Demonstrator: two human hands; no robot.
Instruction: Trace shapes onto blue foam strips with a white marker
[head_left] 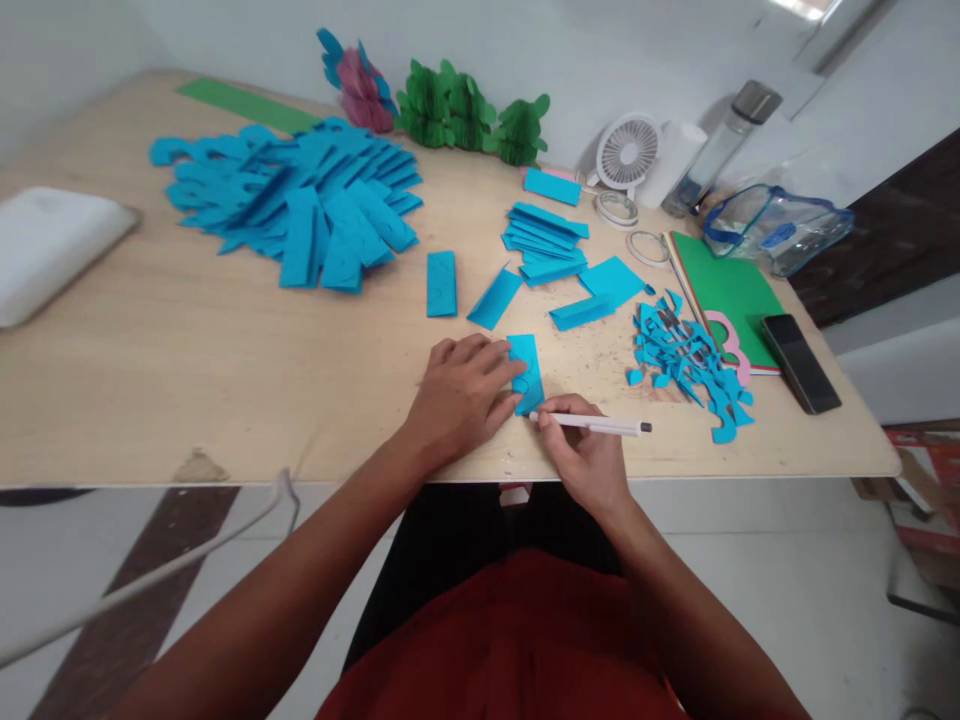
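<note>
Close to the table's front edge lies a small folded piece of blue paper (529, 372) with a curved line drawn on it. My left hand (466, 392) rests flat, fingers spread, with its fingertips on the paper's left side. A white pen (600, 425) is pinched in my right hand (585, 455), its tip at the paper's lower right corner. Just beyond are more folded blue pieces, one blue strip (442, 284) standing apart and another folded piece (495, 297) lying slanted.
A big heap of blue cut-outs (300, 190) covers the back left. Blue scraps (679, 350), a phone (801, 363) and green paper sheets (727, 295) lie at right. A small fan (628, 152), a bottle (720, 150) and green paper figures (465, 108) stand along the wall.
</note>
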